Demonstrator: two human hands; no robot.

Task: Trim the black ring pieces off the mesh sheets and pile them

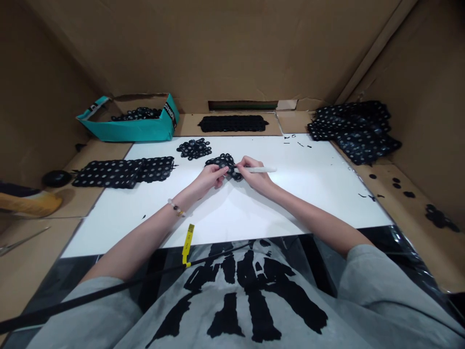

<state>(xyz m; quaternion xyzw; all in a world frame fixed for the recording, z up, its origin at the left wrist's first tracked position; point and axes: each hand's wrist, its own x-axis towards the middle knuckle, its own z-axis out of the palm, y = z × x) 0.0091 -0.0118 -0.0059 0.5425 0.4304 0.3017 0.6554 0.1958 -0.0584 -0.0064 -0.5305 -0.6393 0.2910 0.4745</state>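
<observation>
A bunch of black rubbery pieces with pale round centres (222, 160) is over the middle of the white board (232, 208). My left hand (212, 177) pinches the near side of that bunch between thumb and fingers. My right hand (256, 175) is closed round a white pen-like tool (263, 169), whose tip points left into the bunch, close to my left fingertips. The tip itself is too small to make out. A looser pile of the same pieces (194, 149) lies just beyond and to the left.
Dotted black sheets (119, 173) lie at left, more (356, 128) at back right. A teal box (134, 128) holds loose pieces. A black stack (232, 123) is at the back. Scissors (22, 241) and a yellow container (29, 199) are far left. Cardboard walls surround the board.
</observation>
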